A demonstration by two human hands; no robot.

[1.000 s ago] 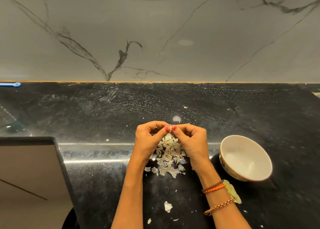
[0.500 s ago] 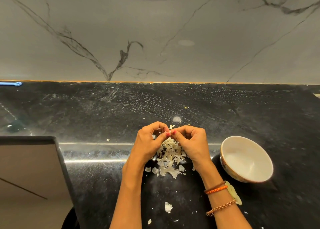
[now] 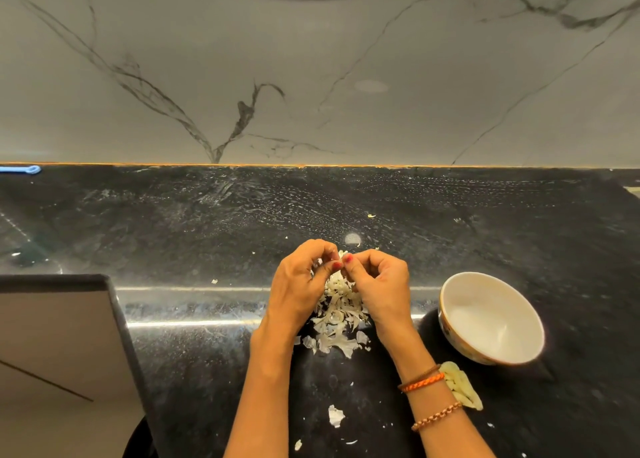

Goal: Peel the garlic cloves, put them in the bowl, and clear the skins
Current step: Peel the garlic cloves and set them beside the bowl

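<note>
My left hand (image 3: 301,284) and my right hand (image 3: 379,284) meet fingertip to fingertip above the black counter (image 3: 207,236). Between the thumbs and fingers they pinch a small garlic clove (image 3: 342,257), of which only a pale sliver shows. Under the hands lies a heap of white garlic skins (image 3: 337,319). A white bowl (image 3: 491,319) with a patterned outside stands to the right of my right wrist; nothing shows in the part of its inside that I see. Beside that wrist lie pale peeled cloves (image 3: 462,386).
Loose skin scraps (image 3: 335,415) dot the counter near its front edge. An open drawer or ledge (image 3: 55,326) sits at lower left. A blue object (image 3: 20,169) lies at the far left against the marble wall.
Both hands stayed together over the skin heap and shifted only slightly; the fingers worked at the clove.
</note>
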